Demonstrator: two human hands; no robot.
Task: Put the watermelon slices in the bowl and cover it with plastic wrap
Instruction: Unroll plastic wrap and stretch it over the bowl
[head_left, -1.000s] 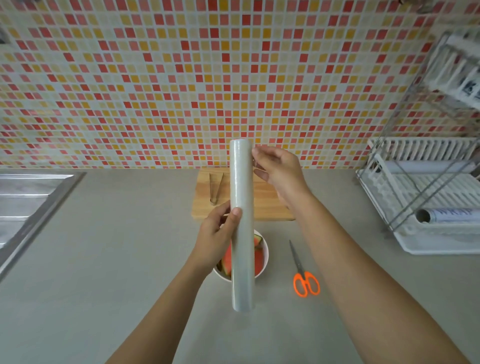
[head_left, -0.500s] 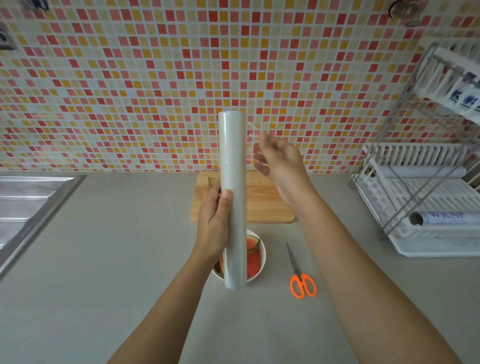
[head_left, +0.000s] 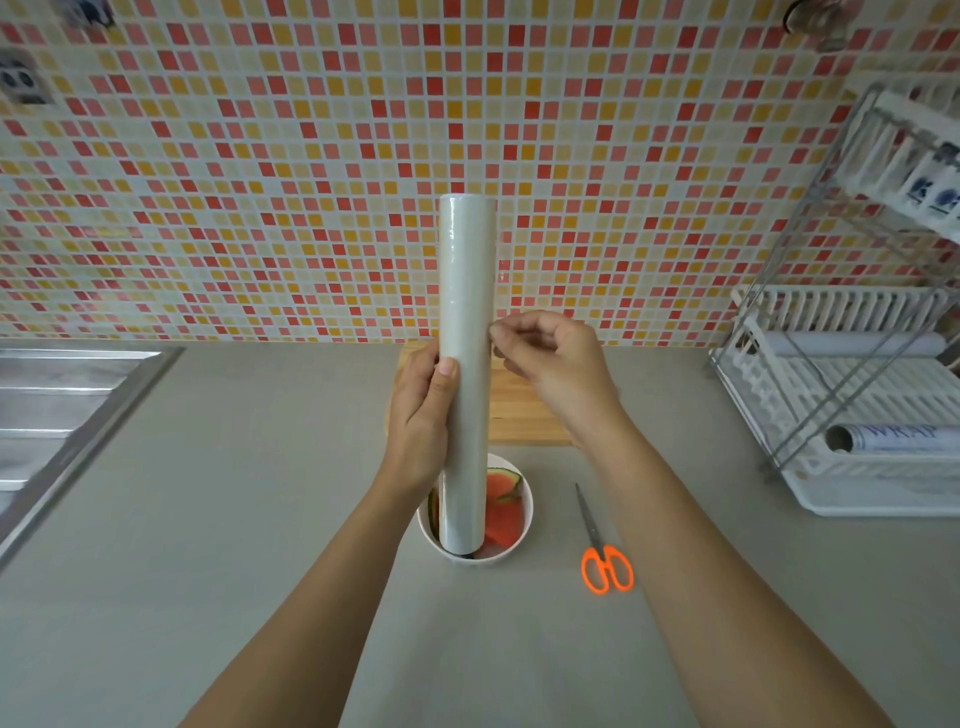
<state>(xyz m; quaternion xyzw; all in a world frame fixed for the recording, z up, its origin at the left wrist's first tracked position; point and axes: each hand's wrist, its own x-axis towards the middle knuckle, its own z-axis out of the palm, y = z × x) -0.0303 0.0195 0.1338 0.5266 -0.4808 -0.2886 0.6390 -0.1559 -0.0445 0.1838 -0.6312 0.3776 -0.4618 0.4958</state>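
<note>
Slices already in: watermelon slices (head_left: 503, 512) sit in the white bowl (head_left: 523, 525) on the grey countertop (head_left: 218, 519), just in front of the wooden cutting board (head_left: 519, 410) at the wall edge. Step in hand looks like freeing the film's loose end. Left hand (head_left: 421, 421) wraps the plastic wrap roll (head_left: 466, 374) around its middle, holding it upright over the bowl; right hand (head_left: 556, 364) has fingertips pressed together at the roll's right side — pinching the film edge, probably, though the film itself is too clear to make out. Next move calls for drawing out a sheet wide enough to span the rim. Orange-handled scissors (head_left: 605, 556) lie right of the bowl. Roll hides part of the bowl — the board mostly sits behind the hands.
</note>
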